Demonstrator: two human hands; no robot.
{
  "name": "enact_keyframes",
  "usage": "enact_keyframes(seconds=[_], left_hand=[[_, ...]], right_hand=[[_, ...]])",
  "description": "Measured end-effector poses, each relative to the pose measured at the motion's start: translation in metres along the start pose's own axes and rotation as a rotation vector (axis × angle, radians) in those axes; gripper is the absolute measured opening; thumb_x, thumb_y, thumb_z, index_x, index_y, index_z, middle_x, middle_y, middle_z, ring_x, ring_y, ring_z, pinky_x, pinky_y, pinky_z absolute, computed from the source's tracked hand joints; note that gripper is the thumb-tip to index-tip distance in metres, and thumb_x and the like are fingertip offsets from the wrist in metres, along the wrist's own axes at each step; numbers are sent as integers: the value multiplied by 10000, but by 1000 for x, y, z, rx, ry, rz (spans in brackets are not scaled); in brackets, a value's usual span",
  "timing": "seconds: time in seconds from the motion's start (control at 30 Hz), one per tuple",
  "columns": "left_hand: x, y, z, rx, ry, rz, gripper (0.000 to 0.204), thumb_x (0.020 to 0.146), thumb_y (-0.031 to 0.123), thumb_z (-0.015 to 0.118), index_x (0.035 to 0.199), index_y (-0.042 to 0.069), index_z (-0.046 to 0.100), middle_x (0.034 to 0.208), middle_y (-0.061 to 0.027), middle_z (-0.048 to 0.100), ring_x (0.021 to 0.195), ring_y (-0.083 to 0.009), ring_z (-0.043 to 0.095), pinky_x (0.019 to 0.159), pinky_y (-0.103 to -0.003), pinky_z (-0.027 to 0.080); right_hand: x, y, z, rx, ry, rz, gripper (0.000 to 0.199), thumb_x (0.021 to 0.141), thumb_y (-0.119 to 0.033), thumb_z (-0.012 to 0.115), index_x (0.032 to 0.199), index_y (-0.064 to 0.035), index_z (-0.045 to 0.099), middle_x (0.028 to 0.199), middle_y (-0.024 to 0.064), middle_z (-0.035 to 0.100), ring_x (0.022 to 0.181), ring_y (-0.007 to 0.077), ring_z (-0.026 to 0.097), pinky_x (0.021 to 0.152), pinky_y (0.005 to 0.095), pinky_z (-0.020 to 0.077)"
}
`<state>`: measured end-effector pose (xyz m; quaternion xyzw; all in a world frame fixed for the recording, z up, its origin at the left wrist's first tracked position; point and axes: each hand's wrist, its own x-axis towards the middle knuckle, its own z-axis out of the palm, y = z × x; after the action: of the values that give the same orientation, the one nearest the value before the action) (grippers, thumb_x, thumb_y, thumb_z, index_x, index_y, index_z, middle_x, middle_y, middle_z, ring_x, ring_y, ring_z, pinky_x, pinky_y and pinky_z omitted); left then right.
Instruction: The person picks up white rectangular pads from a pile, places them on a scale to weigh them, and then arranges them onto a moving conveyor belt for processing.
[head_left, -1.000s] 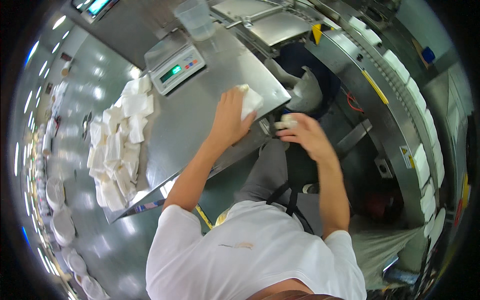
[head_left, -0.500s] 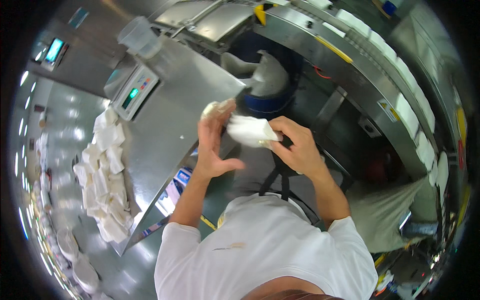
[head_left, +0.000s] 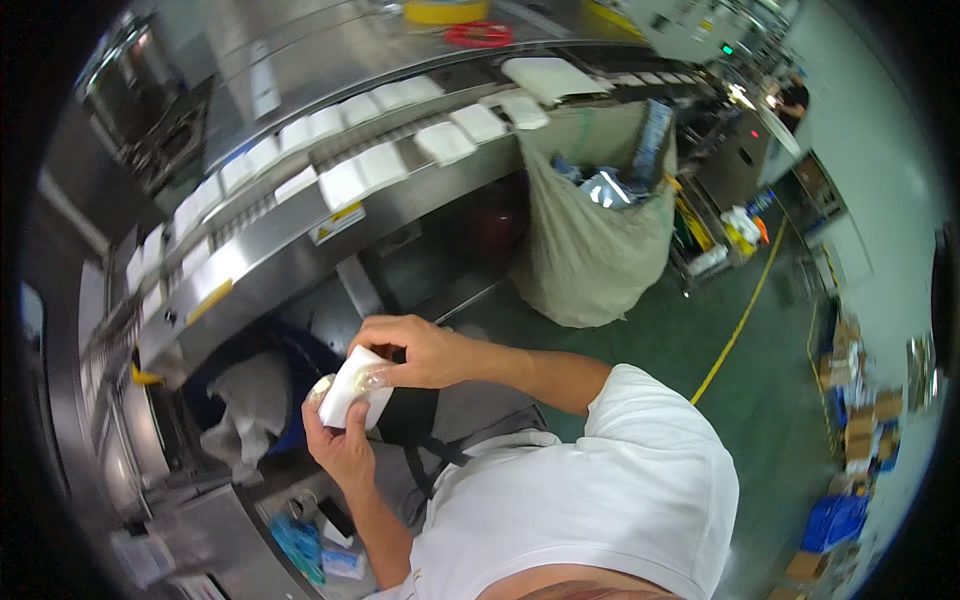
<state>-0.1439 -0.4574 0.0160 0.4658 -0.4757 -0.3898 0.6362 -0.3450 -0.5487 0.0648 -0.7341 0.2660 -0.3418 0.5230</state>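
In front of my body I hold a folded white cloth, a thick soft pad. My left hand grips it from below, its thumb pressed on the near face. From above, my right hand is closed on its upper right part. Pale, see-through covers sit on some fingertips. The cloth hides part of the left fingers. Beyond my hands runs a conveyor carrying rows of similar white folded pads. Left of my hands stands a dark blue bin with crumpled greyish material in it.
A large beige sack with shiny scraps hangs at the conveyor's side. Lower left is a metal table, beside a blue plastic bag. A yellow line crosses the green floor. Boxes line the right; another person stands far off.
My view and body have turned right, from the table with the scale toward the conveyor and sack. My left hand, apart from the cloth before, now grips it along with my right.
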Motion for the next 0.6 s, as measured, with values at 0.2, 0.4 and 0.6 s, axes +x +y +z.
enact_keyframes(seconds=[0.2,0.4,0.6], left_hand=[[38,13,24,-252,-264,-417,474,961,330,763,1262,3,601,1096,-59,675,983,-148,659,879,-309,540],[47,32,41,-38,-399,-127,525,870,103,852,1323,-8,612,1177,-69,693,1068,-137,669,929,-296,561],[53,39,37,-66,-377,-164,438,892,126,835,1270,-19,668,1118,-101,747,983,-144,715,859,-295,594]], right_hand=[[-29,11,-14,-313,240,-282,325,835,-165,792,1119,-35,703,1098,107,651,995,290,651,837,362,548],[-42,25,-28,13,420,-161,326,836,3,730,1153,49,667,1101,96,608,980,161,621,818,263,517],[-34,25,-35,-61,363,-360,324,880,-79,781,1157,44,667,1103,105,604,972,160,627,817,266,526]])
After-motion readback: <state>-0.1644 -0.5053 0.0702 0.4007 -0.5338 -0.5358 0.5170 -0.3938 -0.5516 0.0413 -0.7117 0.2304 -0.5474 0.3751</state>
